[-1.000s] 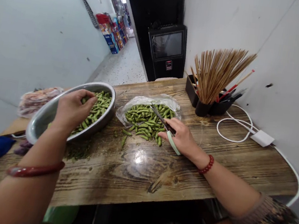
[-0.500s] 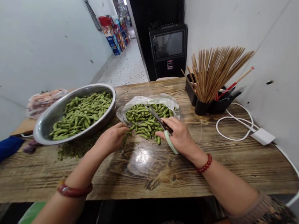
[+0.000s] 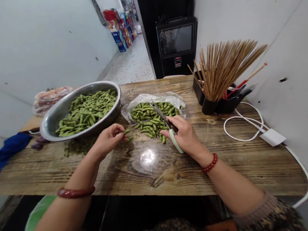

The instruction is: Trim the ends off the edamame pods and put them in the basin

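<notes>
Between the fingertips of my left hand (image 3: 110, 138) is a green edamame pod (image 3: 127, 131), held just above the table. My right hand (image 3: 183, 135) grips a pair of scissors (image 3: 175, 141) with pale green handles; their dark blades point up and left over the pods. A clear plastic bag (image 3: 142, 97) lies opened on the table, and edamame pods (image 3: 152, 125) spill from its mouth toward me. To the left stands a large metal basin (image 3: 47, 128), tilted in view, holding a heap of edamame pods (image 3: 88, 112).
Small green trimmings (image 3: 77, 148) lie beside the basin. A black holder (image 3: 209, 107) with wooden skewers (image 3: 225, 70) stands at back right, near a white cable and adapter (image 3: 273, 137). At left are a blue cloth-like item (image 3: 13, 149) and a bagged pinkish bundle (image 3: 50, 99).
My left hand has drawn back a little to the left and turned, so the pod in its fingers now shows. My right hand keeps the scissors in nearly the same place.
</notes>
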Action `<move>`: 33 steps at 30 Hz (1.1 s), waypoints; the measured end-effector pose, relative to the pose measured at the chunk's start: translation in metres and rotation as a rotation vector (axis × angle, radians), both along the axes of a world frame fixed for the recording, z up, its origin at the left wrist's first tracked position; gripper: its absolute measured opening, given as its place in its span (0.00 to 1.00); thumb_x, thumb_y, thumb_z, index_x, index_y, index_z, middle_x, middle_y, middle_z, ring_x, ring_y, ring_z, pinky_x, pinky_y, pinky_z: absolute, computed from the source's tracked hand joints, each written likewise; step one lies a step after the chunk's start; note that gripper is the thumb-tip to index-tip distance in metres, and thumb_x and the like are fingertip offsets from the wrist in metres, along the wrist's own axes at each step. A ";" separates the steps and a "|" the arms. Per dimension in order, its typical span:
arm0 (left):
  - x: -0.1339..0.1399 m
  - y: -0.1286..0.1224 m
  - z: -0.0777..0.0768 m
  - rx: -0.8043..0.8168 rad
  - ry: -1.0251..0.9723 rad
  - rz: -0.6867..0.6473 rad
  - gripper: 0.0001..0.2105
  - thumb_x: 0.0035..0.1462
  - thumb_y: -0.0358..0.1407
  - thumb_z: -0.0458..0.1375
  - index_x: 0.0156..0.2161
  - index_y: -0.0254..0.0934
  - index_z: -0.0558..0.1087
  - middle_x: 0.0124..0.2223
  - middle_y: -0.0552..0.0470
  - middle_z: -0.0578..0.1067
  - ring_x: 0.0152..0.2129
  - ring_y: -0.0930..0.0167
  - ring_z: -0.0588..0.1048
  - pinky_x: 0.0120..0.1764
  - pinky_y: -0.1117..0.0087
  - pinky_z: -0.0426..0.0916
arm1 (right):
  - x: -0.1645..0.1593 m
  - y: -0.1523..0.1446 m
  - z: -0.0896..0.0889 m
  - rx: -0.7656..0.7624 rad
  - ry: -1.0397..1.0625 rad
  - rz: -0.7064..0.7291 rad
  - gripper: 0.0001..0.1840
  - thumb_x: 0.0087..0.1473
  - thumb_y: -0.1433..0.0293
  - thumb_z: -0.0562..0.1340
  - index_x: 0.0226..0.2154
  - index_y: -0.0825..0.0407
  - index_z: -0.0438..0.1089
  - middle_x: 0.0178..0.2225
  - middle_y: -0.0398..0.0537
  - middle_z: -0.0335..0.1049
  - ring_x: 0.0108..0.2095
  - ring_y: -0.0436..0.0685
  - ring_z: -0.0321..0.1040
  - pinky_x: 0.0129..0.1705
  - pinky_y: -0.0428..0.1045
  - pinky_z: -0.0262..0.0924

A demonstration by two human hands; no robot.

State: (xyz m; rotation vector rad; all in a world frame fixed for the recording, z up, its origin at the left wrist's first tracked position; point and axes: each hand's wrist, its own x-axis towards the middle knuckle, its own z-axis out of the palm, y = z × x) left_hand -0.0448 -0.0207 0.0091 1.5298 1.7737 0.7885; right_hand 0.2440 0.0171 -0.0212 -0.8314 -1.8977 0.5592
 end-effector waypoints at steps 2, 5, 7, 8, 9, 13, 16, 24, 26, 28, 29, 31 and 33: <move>0.002 -0.009 0.001 -0.041 -0.165 0.047 0.14 0.46 0.32 0.53 0.41 0.35 0.65 0.30 0.54 0.70 0.26 0.71 0.71 0.32 0.70 0.66 | 0.000 0.000 -0.001 -0.002 -0.006 0.005 0.21 0.52 0.61 0.64 0.46 0.54 0.68 0.36 0.51 0.67 0.35 0.57 0.66 0.39 0.52 0.64; 0.001 -0.016 0.000 -0.041 -0.168 0.052 0.16 0.43 0.30 0.52 0.42 0.35 0.67 0.28 0.58 0.65 0.24 0.74 0.67 0.30 0.72 0.64 | 0.000 0.001 -0.002 0.005 -0.002 0.011 0.22 0.52 0.60 0.64 0.46 0.53 0.68 0.36 0.51 0.67 0.35 0.57 0.66 0.39 0.53 0.64; 0.000 -0.017 -0.003 -0.053 -0.086 0.052 0.14 0.43 0.31 0.51 0.39 0.36 0.68 0.25 0.59 0.62 0.21 0.75 0.63 0.26 0.74 0.60 | 0.000 0.001 -0.002 0.008 -0.001 0.009 0.22 0.52 0.60 0.64 0.47 0.53 0.67 0.36 0.51 0.68 0.35 0.57 0.66 0.39 0.53 0.64; -0.001 -0.016 -0.005 -0.065 -0.024 0.046 0.12 0.44 0.31 0.51 0.37 0.36 0.68 0.23 0.59 0.62 0.20 0.74 0.62 0.25 0.74 0.58 | 0.000 0.001 -0.003 0.009 -0.002 0.008 0.22 0.52 0.60 0.64 0.47 0.53 0.67 0.36 0.51 0.68 0.35 0.57 0.66 0.39 0.53 0.64; -0.002 -0.014 -0.007 -0.073 0.049 0.034 0.11 0.44 0.32 0.50 0.36 0.36 0.69 0.22 0.59 0.62 0.19 0.74 0.61 0.24 0.74 0.57 | 0.000 0.001 -0.003 0.009 -0.003 0.005 0.22 0.52 0.60 0.64 0.47 0.53 0.67 0.36 0.50 0.68 0.35 0.57 0.66 0.39 0.53 0.64; -0.001 -0.005 -0.013 -0.014 0.372 -0.058 0.11 0.45 0.32 0.49 0.33 0.36 0.71 0.26 0.54 0.70 0.25 0.69 0.66 0.30 0.70 0.60 | 0.000 0.001 -0.002 0.006 -0.007 0.001 0.22 0.51 0.60 0.65 0.46 0.54 0.68 0.35 0.49 0.67 0.34 0.56 0.66 0.37 0.51 0.63; -0.001 -0.001 -0.017 0.021 0.558 -0.109 0.08 0.47 0.35 0.50 0.32 0.36 0.70 0.31 0.50 0.73 0.31 0.66 0.69 0.36 0.68 0.61 | 0.000 0.001 -0.001 0.002 -0.004 -0.006 0.22 0.51 0.60 0.65 0.46 0.54 0.68 0.35 0.49 0.67 0.35 0.56 0.66 0.38 0.51 0.63; -0.003 0.005 -0.017 0.017 0.592 -0.191 0.06 0.48 0.38 0.55 0.27 0.37 0.67 0.29 0.51 0.70 0.29 0.67 0.68 0.34 0.68 0.60 | 0.000 0.000 0.002 -0.016 -0.009 0.004 0.23 0.50 0.60 0.65 0.47 0.54 0.68 0.35 0.50 0.67 0.34 0.56 0.65 0.37 0.51 0.63; 0.003 0.007 -0.014 0.037 0.422 -0.149 0.07 0.49 0.39 0.54 0.28 0.37 0.66 0.27 0.52 0.69 0.26 0.69 0.67 0.32 0.69 0.60 | 0.000 0.000 0.002 -0.015 -0.001 0.007 0.23 0.51 0.60 0.66 0.47 0.55 0.68 0.36 0.50 0.67 0.35 0.56 0.66 0.38 0.51 0.63; 0.011 0.009 -0.013 0.010 0.175 -0.070 0.09 0.50 0.40 0.54 0.32 0.36 0.66 0.25 0.54 0.68 0.23 0.71 0.66 0.28 0.71 0.60 | 0.000 0.000 0.002 -0.010 -0.002 0.006 0.23 0.51 0.60 0.65 0.47 0.54 0.68 0.37 0.50 0.68 0.36 0.56 0.66 0.39 0.50 0.63; 0.014 0.011 -0.013 -0.010 0.059 -0.033 0.10 0.50 0.40 0.54 0.35 0.36 0.66 0.25 0.55 0.69 0.22 0.72 0.67 0.26 0.73 0.59 | 0.000 0.000 0.002 -0.008 -0.005 0.004 0.23 0.51 0.60 0.65 0.47 0.54 0.68 0.37 0.50 0.68 0.36 0.56 0.66 0.39 0.50 0.63; 0.020 0.016 -0.014 -0.026 -0.060 0.017 0.14 0.48 0.37 0.54 0.41 0.35 0.66 0.26 0.55 0.70 0.21 0.72 0.68 0.24 0.74 0.59 | 0.000 -0.001 0.002 -0.004 -0.008 0.000 0.23 0.51 0.60 0.65 0.47 0.54 0.68 0.36 0.50 0.68 0.36 0.56 0.66 0.39 0.51 0.64; 0.024 0.024 -0.016 -0.020 0.079 0.040 0.16 0.48 0.34 0.52 0.44 0.34 0.68 0.27 0.54 0.71 0.22 0.71 0.70 0.24 0.74 0.59 | -0.001 -0.001 0.002 0.001 0.000 0.000 0.22 0.51 0.61 0.65 0.47 0.54 0.68 0.37 0.51 0.69 0.37 0.56 0.67 0.40 0.51 0.64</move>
